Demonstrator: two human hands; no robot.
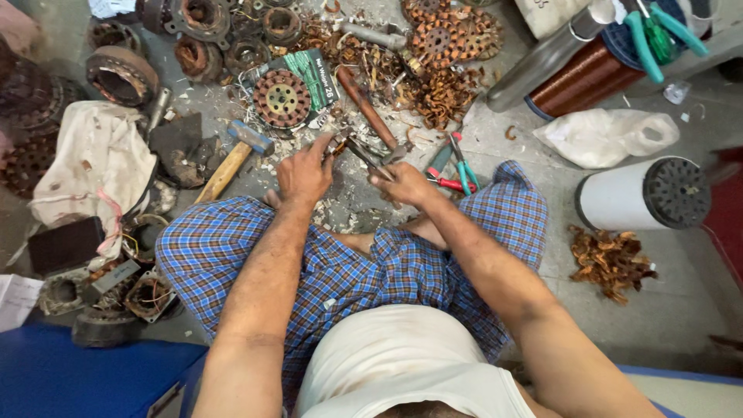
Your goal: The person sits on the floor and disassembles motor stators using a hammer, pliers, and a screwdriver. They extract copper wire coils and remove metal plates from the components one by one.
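My left hand [303, 175] grips a small rusty metal part [338, 142] on the floor while my right hand [404, 184] clenches grey pliers [370, 159] onto it, mid-stripping; a firm pull seems required.

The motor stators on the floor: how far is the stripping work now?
Done: loose copper wire lies piled, and bare stator cores are stacked. In hand: the left hand steadies a small part while the right hand works a tool. Left: wound stators wait aside.
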